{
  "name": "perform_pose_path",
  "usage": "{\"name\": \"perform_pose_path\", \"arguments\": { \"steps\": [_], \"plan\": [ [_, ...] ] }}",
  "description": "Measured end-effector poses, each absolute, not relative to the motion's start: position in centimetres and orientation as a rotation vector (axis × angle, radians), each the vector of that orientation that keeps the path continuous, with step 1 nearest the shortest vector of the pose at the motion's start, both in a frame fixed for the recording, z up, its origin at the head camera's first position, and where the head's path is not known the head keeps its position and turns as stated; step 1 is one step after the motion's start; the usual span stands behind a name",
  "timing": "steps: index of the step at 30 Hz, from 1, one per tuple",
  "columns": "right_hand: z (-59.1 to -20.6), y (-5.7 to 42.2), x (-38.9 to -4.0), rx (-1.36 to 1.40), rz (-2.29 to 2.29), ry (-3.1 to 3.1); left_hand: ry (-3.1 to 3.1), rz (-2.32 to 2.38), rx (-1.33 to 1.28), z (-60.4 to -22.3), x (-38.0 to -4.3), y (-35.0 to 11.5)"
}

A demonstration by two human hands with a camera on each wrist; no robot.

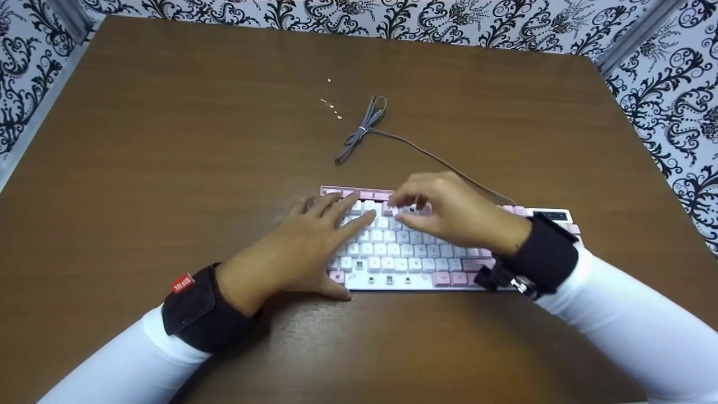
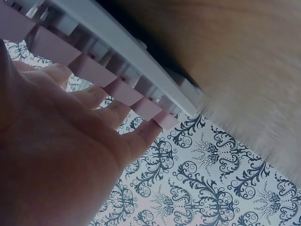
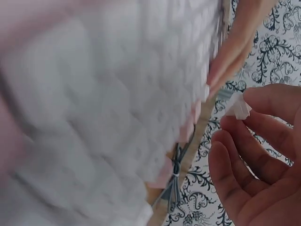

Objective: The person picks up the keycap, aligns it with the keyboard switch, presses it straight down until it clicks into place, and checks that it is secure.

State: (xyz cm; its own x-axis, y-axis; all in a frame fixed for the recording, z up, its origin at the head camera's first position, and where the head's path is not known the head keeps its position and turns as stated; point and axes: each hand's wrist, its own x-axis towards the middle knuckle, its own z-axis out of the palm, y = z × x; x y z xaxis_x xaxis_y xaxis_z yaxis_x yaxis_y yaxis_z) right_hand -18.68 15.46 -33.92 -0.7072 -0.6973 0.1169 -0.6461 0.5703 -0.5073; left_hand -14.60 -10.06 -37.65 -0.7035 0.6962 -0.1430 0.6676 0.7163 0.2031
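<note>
Wht keycap (image 3: 238, 107), in R grip (image 1: 451, 209), (btwn fingertips (image 3: 256, 98))

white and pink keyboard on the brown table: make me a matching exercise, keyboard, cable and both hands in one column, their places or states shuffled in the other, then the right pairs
Column one
1. white and pink keyboard
2. thin grey cable
3. person's left hand
4. person's right hand

Column two
A. pinches a small white plastic keycap
B. has gaps in its bottom row of keys
C. spreads its fingers at the keyboard's left end
D. tied partly into a bundle beyond the keyboard

Right pairs: 1-B, 2-D, 3-C, 4-A
</note>
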Motion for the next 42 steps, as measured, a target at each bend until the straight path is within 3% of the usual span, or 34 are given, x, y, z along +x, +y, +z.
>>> {"name": "perform_pose_path", "arguments": {
  "steps": [12, 42],
  "plan": [
    [-35.2, 16.9, -16.6, -1.169, -0.789, 2.633, 2.710, 0.204, 1.093, -37.7, -14.6, -10.0],
    [-35.5, 17.2, -15.9, -1.074, -0.649, 2.791, 2.717, 0.192, 1.087, -37.8, -14.7, -10.0]
  ]
}}
